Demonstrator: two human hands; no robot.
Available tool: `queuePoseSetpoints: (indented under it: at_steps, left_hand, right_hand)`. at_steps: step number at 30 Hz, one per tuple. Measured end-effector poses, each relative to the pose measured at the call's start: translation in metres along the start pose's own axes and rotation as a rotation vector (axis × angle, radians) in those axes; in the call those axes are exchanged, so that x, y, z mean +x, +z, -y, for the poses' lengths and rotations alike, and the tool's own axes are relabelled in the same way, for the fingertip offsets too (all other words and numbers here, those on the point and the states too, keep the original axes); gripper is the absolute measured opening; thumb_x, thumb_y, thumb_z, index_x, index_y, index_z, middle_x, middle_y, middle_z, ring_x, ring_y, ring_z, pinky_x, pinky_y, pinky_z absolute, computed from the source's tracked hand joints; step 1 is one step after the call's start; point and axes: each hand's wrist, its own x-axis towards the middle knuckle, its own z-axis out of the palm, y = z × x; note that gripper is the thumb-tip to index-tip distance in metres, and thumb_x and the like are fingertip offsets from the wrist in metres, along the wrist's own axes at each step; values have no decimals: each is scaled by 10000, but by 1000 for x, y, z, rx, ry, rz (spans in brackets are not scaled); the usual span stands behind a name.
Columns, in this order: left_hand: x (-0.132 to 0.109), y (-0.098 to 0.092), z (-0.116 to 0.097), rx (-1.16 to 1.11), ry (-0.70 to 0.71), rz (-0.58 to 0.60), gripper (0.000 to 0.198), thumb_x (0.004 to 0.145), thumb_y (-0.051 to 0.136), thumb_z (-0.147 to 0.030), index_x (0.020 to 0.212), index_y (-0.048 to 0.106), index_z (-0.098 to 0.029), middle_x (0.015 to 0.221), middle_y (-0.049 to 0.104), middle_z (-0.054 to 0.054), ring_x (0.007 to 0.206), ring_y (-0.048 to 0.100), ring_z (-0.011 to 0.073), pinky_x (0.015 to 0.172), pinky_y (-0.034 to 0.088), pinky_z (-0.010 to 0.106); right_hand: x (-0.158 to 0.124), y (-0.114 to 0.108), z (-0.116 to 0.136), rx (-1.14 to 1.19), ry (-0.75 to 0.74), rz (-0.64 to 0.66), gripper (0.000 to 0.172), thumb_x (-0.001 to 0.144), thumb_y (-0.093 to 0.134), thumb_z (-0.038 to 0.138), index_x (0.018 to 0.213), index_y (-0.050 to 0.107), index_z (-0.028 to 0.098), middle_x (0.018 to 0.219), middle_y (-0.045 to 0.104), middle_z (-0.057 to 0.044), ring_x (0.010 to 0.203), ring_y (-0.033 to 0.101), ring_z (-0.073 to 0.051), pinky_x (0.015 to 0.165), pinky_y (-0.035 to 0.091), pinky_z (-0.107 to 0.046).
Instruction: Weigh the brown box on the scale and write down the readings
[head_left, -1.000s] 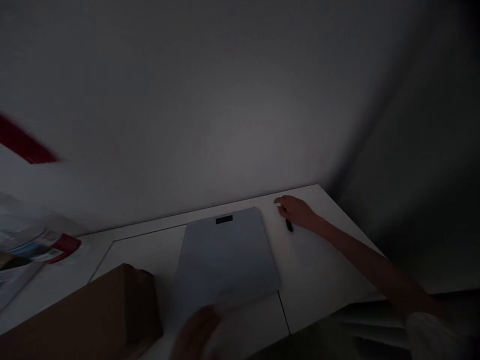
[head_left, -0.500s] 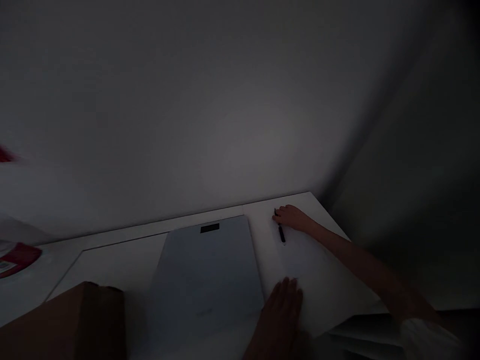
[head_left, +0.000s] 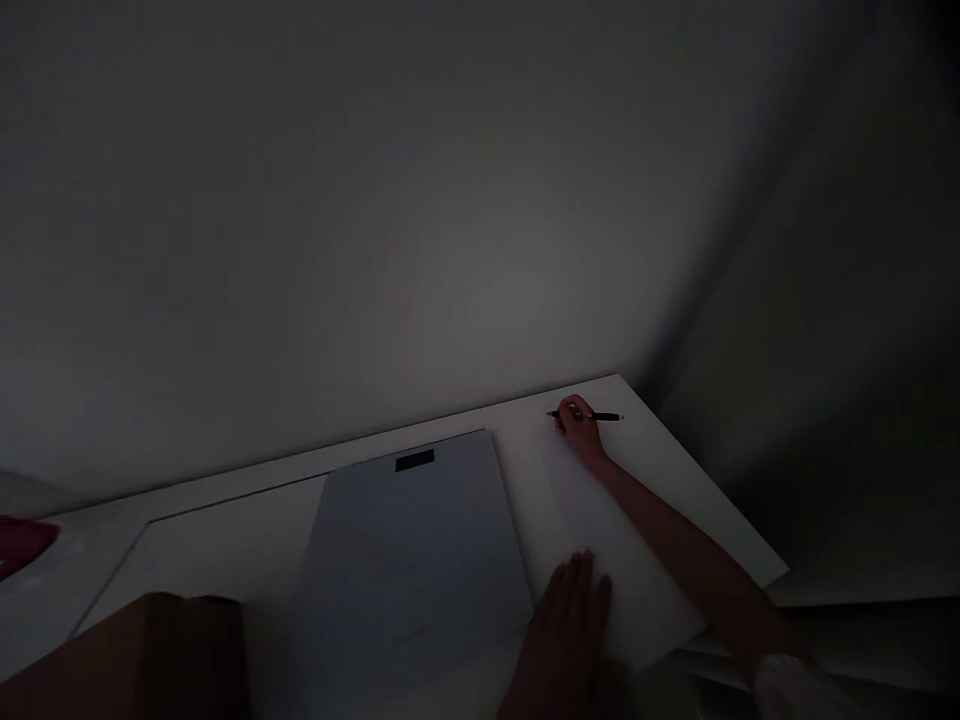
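Observation:
The scene is very dim. My right hand (head_left: 580,431) reaches to the far right corner of a white table (head_left: 660,470) and pinches a black pen (head_left: 600,416), held level above the tabletop. My left hand (head_left: 568,620) lies flat with fingers stretched out on the table near its front edge, just right of a pale grey flat scale (head_left: 409,550) with a small dark display (head_left: 414,460) at its far end.
A brown cardboard box (head_left: 150,655) stands at the lower left. Something red (head_left: 22,540) lies at the far left edge. A plain wall (head_left: 420,230) rises right behind the table, and the table's right edge drops into dark space.
My right hand closed on the pen and lifted it off the table, turning it level. My left hand moved from the scale's front edge to the table right of it. The view shifted right.

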Motion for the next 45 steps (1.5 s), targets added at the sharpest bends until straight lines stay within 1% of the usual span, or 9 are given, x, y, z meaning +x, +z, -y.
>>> queuePoseSetpoints:
  at_steps: [2,6,11,19,24,30,37,41,45]
  left_hand:
    - [-1,4,0,27,-8,-49,882,858,609,-435,1532,112,-162,1555,71,165,1432,132,332,1117,367,491]
    - [-2,12,0,99,-1,-121,876,862,595,-441,1533,105,-163,1561,96,155,1437,133,318,1105,388,472]
    - [-2,13,0,73,17,-107,926,843,616,-429,1533,72,-137,1552,69,178,1440,97,327,1105,386,486]
    - [-1,9,-1,137,15,-119,886,854,594,-467,1526,132,-120,1539,156,195,1416,204,342,1072,431,477]
    - [-1,11,1,133,26,-102,904,869,576,-479,1531,76,-121,1541,138,189,1421,189,339,1081,420,479]
    - [-2,8,-1,120,11,-99,893,862,582,-479,1532,99,-141,1550,108,175,1424,181,333,1082,418,473]
    - [-3,11,-1,116,8,-123,902,857,593,-480,1532,98,-144,1556,102,161,1429,180,324,1084,419,470]
    - [-3,7,-1,63,2,-71,933,840,622,-431,1534,67,-147,1559,78,164,1433,151,335,1095,398,496]
    - [-2,1,-3,25,-9,-38,900,852,604,-411,1535,76,-158,1567,54,152,1441,120,328,1125,357,490]
  right_hand:
    - [-3,5,-1,73,51,-24,276,881,256,393,766,443,226,553,482,30,507,490,-134,493,382,-232]
    - [-5,9,-1,160,94,-2,338,855,370,454,628,470,225,466,440,40,469,463,-135,472,350,-240]
    - [-7,13,-5,182,121,-24,406,777,606,449,525,385,220,503,455,45,524,468,-119,521,349,-240]
    - [-6,19,-19,152,122,-1,357,886,617,403,648,510,159,594,478,64,541,476,-83,547,416,-229]
    - [-5,21,-24,144,106,-19,307,902,609,382,714,556,146,647,522,52,566,504,-84,562,449,-234]
    - [-7,20,-29,173,112,-34,281,910,603,369,751,574,139,674,542,44,578,521,-83,555,461,-228]
    - [-8,21,-33,185,114,-59,267,915,595,375,799,585,134,700,550,39,571,514,-78,533,451,-218]
    - [-7,21,-31,182,101,-82,276,915,593,385,802,586,134,698,547,40,570,514,-80,536,453,-222]
    - [-6,19,-27,151,67,-118,296,913,587,406,781,572,142,682,535,44,563,500,-80,541,442,-227]
